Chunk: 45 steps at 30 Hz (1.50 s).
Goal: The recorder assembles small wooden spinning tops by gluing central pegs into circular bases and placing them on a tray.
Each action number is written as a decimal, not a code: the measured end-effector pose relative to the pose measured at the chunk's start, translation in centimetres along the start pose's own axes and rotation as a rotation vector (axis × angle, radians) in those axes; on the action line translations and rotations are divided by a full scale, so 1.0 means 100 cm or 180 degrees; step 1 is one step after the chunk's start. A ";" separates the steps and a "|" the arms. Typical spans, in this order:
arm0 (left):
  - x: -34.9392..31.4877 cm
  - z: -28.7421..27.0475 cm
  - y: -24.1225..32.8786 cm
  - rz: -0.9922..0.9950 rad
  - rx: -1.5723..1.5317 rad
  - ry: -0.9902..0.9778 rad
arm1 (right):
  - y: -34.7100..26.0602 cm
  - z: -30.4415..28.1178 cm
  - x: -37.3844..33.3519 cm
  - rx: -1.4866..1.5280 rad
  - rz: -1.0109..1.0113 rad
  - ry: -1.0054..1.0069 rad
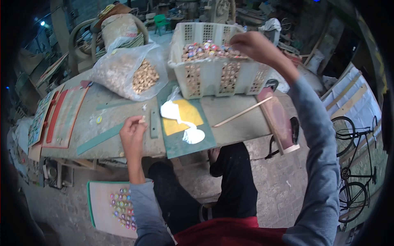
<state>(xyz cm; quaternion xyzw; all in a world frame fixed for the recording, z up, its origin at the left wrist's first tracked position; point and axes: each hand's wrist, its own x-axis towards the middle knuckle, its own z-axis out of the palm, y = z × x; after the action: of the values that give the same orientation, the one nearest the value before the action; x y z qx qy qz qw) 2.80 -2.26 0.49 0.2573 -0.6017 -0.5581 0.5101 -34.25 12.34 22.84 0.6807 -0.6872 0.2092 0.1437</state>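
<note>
My left hand (133, 132) is raised over the table's front part, its thumb and fingers pinching a small pale wooden piece (142, 119). My right hand (255, 46) reaches over the right side of a white plastic crate (210, 80), fingers bent downward and closed; whatever they hold is hidden. Inside the crate lie many small wooden pieces with colourful round tops (209, 50). A clear plastic bag (111, 76) lies on its side, its mouth showing plain wooden pieces (144, 78). White paste (193, 136) is spread across a yellow sheet (193, 110) on a green board (174, 149).
A thin wooden stick (242, 112) lies right of the paste. Green strips (100, 138) and red-edged boards (76, 110) are at the left. On the floor, a panel (98, 205) bears rows of colourful rounds. A bicycle (347, 172) appears at the right.
</note>
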 end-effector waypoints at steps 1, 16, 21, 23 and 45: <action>-0.001 -0.004 -0.002 -0.0014 0.0067 0.0014 | 0.019 0.013 0.017 -0.0355 -0.0001 -0.0405; 0.010 -0.003 -0.037 0.0335 0.0197 0.0322 | 0.144 0.113 0.059 -0.0747 0.1973 -0.2786; 0.017 -0.004 -0.046 0.0411 0.0214 0.0295 | 0.122 0.095 0.050 -0.0626 0.2020 -0.2519; 0.018 -0.005 -0.048 0.0419 0.0330 0.0332 | 0.119 0.094 0.048 -0.0730 0.2012 -0.2427; 0.005 -0.004 -0.018 0.0154 0.0334 0.0139 | 0.042 -0.049 -0.059 0.4644 0.0765 -0.0515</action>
<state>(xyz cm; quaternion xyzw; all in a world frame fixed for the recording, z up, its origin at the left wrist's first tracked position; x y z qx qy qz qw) 2.55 -3.29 -1.14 0.2812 -0.6249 -0.5076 0.5223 -38.69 19.80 23.87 0.5366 -0.4518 0.5759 -0.4199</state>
